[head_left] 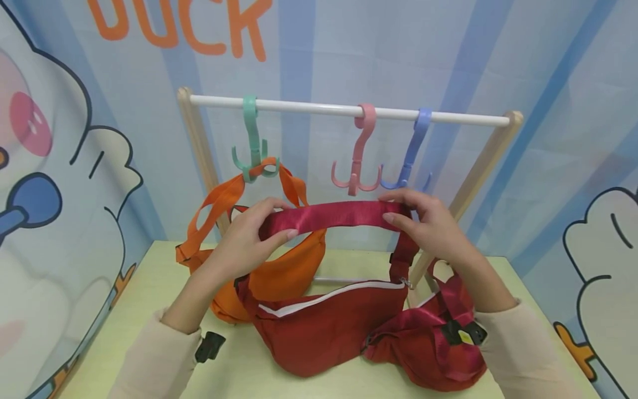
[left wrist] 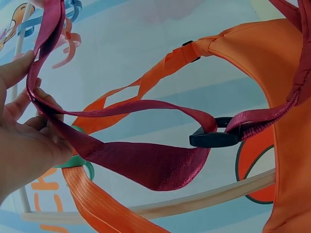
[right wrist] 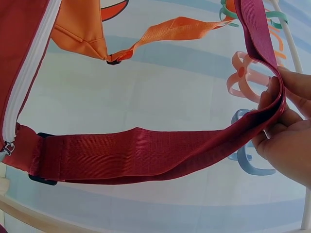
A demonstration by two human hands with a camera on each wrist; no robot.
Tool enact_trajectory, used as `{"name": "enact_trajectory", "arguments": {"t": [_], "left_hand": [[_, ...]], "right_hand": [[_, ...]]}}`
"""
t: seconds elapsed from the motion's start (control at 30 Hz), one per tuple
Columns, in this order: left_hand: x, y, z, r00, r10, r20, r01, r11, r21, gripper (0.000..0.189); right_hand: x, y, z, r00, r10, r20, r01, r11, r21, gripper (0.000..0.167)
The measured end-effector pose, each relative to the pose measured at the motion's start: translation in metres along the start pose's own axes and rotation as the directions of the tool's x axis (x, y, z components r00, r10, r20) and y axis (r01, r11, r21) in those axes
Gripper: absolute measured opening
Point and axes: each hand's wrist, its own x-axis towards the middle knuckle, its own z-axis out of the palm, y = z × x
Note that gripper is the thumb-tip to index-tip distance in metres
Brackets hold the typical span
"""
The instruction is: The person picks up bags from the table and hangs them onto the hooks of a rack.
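Observation:
A dark red waist bag (head_left: 334,327) with a white zip hangs by its strap from both hands, its bottom low over the table. My left hand (head_left: 249,238) pinches the red strap (head_left: 344,216) near its left end, thumb in front and fingers behind. At the strap's right end my right hand (head_left: 428,224) pinches it the same way, and the stretch between them runs nearly level. A black buckle (left wrist: 214,140) joins the strap below the left hand. Just above the strap in the head view hang a pink hook (head_left: 356,166) and a blue hook (head_left: 411,155).
An orange bag (head_left: 289,277) hangs by its strap from a green hook (head_left: 253,144) at the left. Another red bag (head_left: 428,354) lies on the table (head_left: 174,310) at the right. The hooks hang from a white rail (head_left: 299,105) between wooden posts.

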Motion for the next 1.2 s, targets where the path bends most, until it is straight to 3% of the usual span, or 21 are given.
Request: {"name": "enact_trajectory", "arguments": {"t": [0.57,0.93,1.2], "left_hand": [[0.008,0.006,-0.002,1.0,0.022,-0.005,-0.022,1.0,0.002,0.036],[0.013,0.016,-0.008,1.0,0.011,0.001,-0.011,1.0,-0.001,0.036],[0.019,0.025,-0.011,0.999,0.034,-0.019,-0.034,0.999,-0.011,0.035]], "right_hand": [[0.001,-0.004,-0.005,1.0,0.024,-0.005,-0.024,1.0,-0.001,0.026],[0.003,-0.01,-0.011,0.999,-0.025,-0.037,0.025,1.0,0.0,0.027],[0.005,-0.013,-0.014,0.999,-0.015,-0.044,0.015,1.0,-0.003,0.029]]}}
